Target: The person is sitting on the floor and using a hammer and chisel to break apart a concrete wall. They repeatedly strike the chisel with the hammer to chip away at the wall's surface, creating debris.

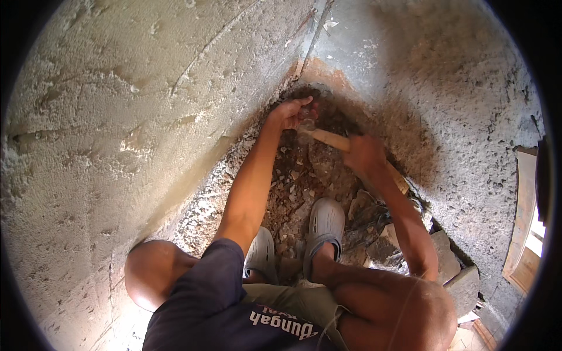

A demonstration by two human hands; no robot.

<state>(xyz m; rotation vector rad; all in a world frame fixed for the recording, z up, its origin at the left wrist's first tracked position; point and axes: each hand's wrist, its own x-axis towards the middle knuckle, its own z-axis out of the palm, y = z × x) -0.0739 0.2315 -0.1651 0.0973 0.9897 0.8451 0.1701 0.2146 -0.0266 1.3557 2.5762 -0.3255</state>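
My right hand (pixel 366 155) is closed round the pale wooden handle (pixel 332 139) of a hammer. The handle's rear end sticks out past my wrist, toward the right wall. At its front, the blurred hammer head (pixel 306 124) is right beside my left hand (pixel 291 113). That hand reaches into the dark corner where the two walls meet, its thumb stretched out and its fingers curled. What it grips there is hidden by blur and shadow. Below both hands lies broken rubble (pixel 298 169) and loose dirt.
A rough plastered wall (pixel 117 128) rises on the left, a pitted concrete wall (pixel 468 123) on the right. My feet, in grey clogs (pixel 326 225), stand on the rubble between them. Broken concrete blocks (pixel 462 286) lie by my right knee. A wooden board (pixel 520 216) leans at the far right.
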